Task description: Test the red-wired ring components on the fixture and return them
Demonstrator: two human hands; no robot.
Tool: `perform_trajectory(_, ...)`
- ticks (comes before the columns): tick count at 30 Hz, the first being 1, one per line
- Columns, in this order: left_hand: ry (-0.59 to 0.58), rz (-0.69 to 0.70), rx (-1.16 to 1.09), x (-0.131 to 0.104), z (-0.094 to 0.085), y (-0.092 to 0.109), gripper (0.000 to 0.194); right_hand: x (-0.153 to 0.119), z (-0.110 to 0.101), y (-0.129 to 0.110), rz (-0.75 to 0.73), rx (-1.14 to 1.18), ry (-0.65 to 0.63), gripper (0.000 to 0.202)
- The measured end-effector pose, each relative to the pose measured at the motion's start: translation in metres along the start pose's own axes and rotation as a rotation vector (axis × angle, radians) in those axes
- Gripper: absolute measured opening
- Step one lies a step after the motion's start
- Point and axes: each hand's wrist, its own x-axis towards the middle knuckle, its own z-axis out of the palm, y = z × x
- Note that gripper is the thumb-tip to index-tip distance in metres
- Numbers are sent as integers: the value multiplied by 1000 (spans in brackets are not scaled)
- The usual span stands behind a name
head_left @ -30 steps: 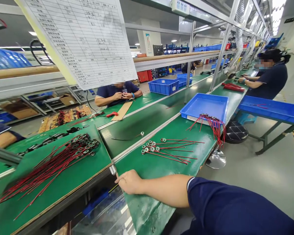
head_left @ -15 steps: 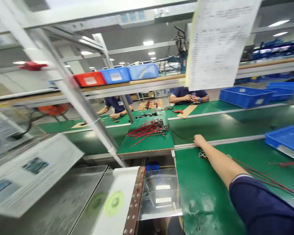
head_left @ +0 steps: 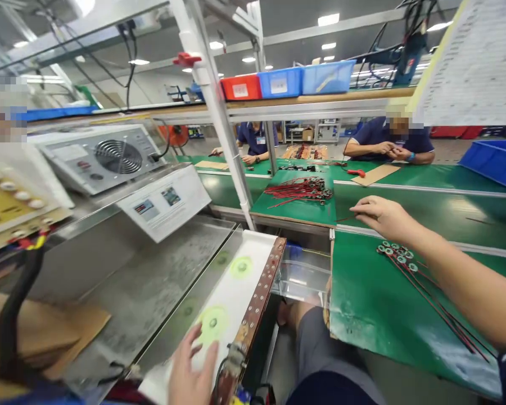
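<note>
My left hand (head_left: 191,365) is low in the view, fingers spread and holding nothing. It hovers over the near end of a white strip (head_left: 225,287) with yellow-green rings, beside a brown edge bar (head_left: 259,292) studded with metal eyelets. My right hand (head_left: 383,216) is raised over the green belt, its fingers loosely stretched out to the left. A short dark red wire (head_left: 343,218) shows just below its fingertips, apparently apart from them. Below the right forearm, red wires with round metal ends (head_left: 400,259) lie on the green mat (head_left: 362,304).
A pile of red wires (head_left: 299,190) lies on a green board ahead. Left stand a grey fan unit (head_left: 118,157) and an instruction sheet (head_left: 164,202). A white post (head_left: 219,112) rises in front. Two co-workers sit across the belt; a blue bin (head_left: 495,163) is far right.
The view has swung left and down. My left hand has come into view above the white strip. My right fingers have loosened, and less of the wire beside them shows.
</note>
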Motion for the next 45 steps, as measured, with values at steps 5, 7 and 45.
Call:
perform_trajectory(5, 57, 604, -8, -31, 16, 60, 99, 15, -26, -158, -378, 372, -196, 39)
perform_trajectory(7, 52, 511, -63, -41, 11, 61, 77, 25, -6, -206, -526, 493, -190, 37)
perform_trajectory(45, -137, -636, -896, -87, -28, -14, 44, 41, 276, -416, -275, 498, -813, 20)
